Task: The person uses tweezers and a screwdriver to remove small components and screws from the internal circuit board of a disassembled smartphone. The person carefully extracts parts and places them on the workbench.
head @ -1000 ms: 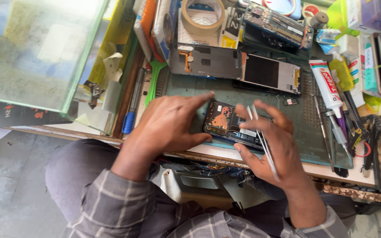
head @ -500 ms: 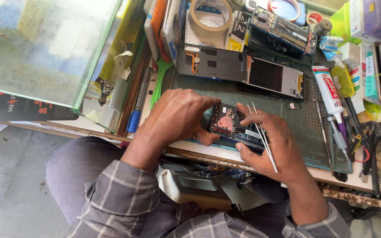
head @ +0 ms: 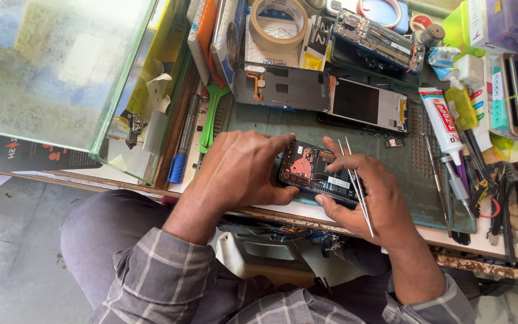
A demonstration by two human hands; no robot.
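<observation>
Both hands (head: 307, 180) gripping opened phone (head: 314, 171) – right also pinching tweezers (head: 357, 183) – tape roll (head: 279, 24), glue tube (head: 440, 124) beyond

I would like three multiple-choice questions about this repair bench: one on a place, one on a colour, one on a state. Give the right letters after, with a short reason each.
1. Where does the roll of tape lie?
A. at the far side of the bench, beyond the green work mat
B. on the person's lap
C. under the opened phone

2. What colour is the cap end of the marker left of the mat?
A. red
B. blue
C. white

3. What is the state of the phone between the hands?
A. closed, screen lit
C. wrapped in paper
B. opened, inner parts exposed

Answers: 1 A, the roll sits at the top, past the mat. 2 B, its near end is blue. 3 B, the left hand and right hand hold it with board and parts showing; the right hand also carries tweezers.
</observation>
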